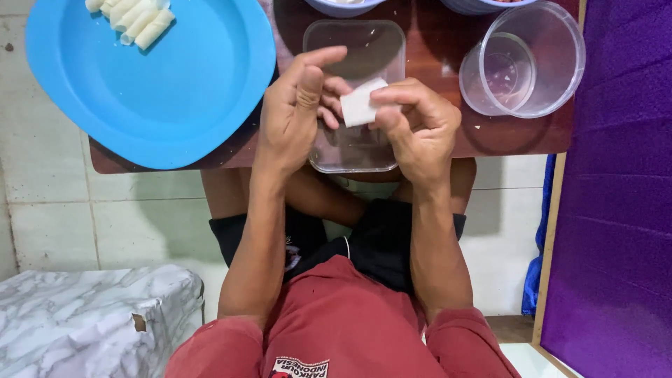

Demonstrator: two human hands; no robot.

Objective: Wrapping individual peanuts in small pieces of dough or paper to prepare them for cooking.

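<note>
While the right hand pinches a small white wrapper sheet between thumb and fingers, the left hand meets it from the other side, thumb raised and fingertips touching the sheet's edge. Both hands hover over a clear rectangular container that sits on the dark wooden desk; it looks empty, though the hands cover much of it. To the right stands a round clear tub with a smaller clear cup nested inside it, both showing only faint smears. To the left, a blue plate overhangs the desk's edge and carries a few pale rolled pieces near its far rim, partly cut off by the top of the view. Two bowls at the top edge are cropped, so their contents cannot be made out. A marble-patterned box sits on the tiled floor at lower left, and a purple panel fills the right side.
</note>
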